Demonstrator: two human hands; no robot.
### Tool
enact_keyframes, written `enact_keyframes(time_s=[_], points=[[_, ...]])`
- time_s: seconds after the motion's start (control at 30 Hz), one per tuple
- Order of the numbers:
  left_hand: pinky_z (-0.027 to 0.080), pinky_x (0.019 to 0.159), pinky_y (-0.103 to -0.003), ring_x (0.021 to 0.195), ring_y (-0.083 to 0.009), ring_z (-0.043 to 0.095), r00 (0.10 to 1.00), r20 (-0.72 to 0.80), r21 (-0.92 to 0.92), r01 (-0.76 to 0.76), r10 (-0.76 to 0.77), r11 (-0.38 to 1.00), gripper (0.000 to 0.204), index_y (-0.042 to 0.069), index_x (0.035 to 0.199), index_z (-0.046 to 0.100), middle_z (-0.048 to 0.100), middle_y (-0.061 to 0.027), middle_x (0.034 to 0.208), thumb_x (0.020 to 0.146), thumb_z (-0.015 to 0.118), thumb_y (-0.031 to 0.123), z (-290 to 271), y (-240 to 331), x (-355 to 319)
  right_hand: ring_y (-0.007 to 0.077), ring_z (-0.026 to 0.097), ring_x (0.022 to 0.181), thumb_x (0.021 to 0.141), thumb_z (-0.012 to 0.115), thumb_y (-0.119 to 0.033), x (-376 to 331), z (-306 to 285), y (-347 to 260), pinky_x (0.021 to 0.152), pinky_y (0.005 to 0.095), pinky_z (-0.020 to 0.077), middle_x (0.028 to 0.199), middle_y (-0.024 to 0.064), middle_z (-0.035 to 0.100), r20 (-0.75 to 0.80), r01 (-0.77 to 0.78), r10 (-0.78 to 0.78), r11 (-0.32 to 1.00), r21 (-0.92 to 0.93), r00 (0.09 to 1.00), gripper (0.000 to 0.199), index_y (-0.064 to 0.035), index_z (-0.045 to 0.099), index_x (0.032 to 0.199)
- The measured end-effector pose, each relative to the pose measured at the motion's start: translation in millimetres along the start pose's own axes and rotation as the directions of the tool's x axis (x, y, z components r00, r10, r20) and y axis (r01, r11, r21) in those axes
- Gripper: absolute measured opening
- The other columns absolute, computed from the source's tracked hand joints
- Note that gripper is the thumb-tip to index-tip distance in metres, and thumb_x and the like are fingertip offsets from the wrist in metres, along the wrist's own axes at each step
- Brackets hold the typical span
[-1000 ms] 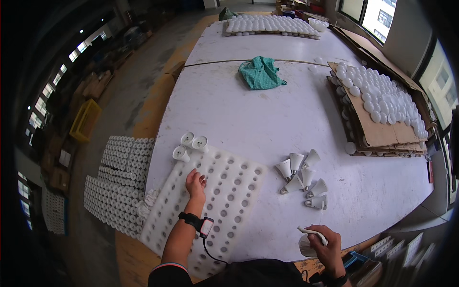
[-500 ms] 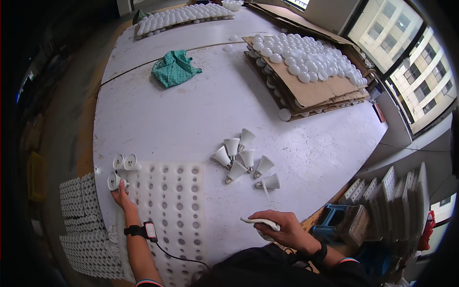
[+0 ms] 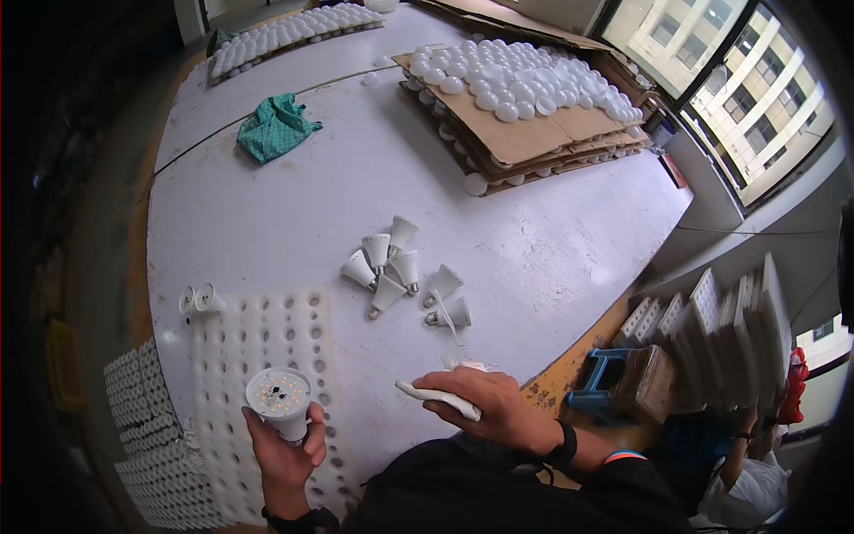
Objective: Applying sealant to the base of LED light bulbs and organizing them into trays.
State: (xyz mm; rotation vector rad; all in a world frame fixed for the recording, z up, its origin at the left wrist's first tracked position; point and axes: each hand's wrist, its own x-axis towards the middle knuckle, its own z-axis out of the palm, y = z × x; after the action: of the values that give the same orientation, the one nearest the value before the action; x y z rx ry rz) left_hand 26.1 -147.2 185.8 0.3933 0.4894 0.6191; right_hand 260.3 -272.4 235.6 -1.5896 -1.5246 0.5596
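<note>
White bulb housing [image 3: 279, 402], open face up with its circuit disc showing, is gripped around the body by the left hand [image 3: 286, 454], fingers closed, above the perforated foam tray [image 3: 267, 343] at the table's [image 3: 294, 205] near edge. Right hand [image 3: 485, 405] rests on the table edge, fingers curled around a slim white tube-like tool [image 3: 438, 398]. Six loose bulb housings [image 3: 400, 271] lie clustered just beyond it. Two more housings [image 3: 200, 300] sit at the tray's far left corner. A green cloth [image 3: 276, 126] and cardboard-layered bulb domes [image 3: 525, 89] lie well apart, farther back.
</note>
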Motion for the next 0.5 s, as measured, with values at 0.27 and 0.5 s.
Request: enact_keyframes(time_s=[0.27,0.5], points=[[0.041,0.035,-0.024,0.045,-0.0131,0.048,0.935,0.048,0.174,0.338,-0.351,0.925,0.050,0.004,0.116,0.041,0.055,-0.0109,0.080,0.088,0.043,0.046,28.9,-38.3,-4.8,0.0181,0.055,0.055,0.066,0.067,-0.002,-9.5,-10.8,-1.0,0.046,0.0294,0.0433,0.068,0.0043,0.053,-0.015,0.238,-0.242,0.961,-0.139,0.970,0.051,-0.0068,0.053,0.115],[0.041,0.030,-0.024,0.039,-0.0141,0.050,0.901,0.051,0.085,0.427,-0.432,0.900,0.047,0.002,0.104,0.049,0.059,-0.0164,0.074,0.091,0.032,0.044,36.4,-40.6,-11.1,0.0170,0.054,0.051,0.067,0.068,-0.003,-11.0,-11.6,-6.2,0.044,0.0292,0.0429,0.063,0.0023,0.051,0.053,0.301,-0.297,0.938,-0.173,0.953,0.048,-0.0060,0.056,0.113]])
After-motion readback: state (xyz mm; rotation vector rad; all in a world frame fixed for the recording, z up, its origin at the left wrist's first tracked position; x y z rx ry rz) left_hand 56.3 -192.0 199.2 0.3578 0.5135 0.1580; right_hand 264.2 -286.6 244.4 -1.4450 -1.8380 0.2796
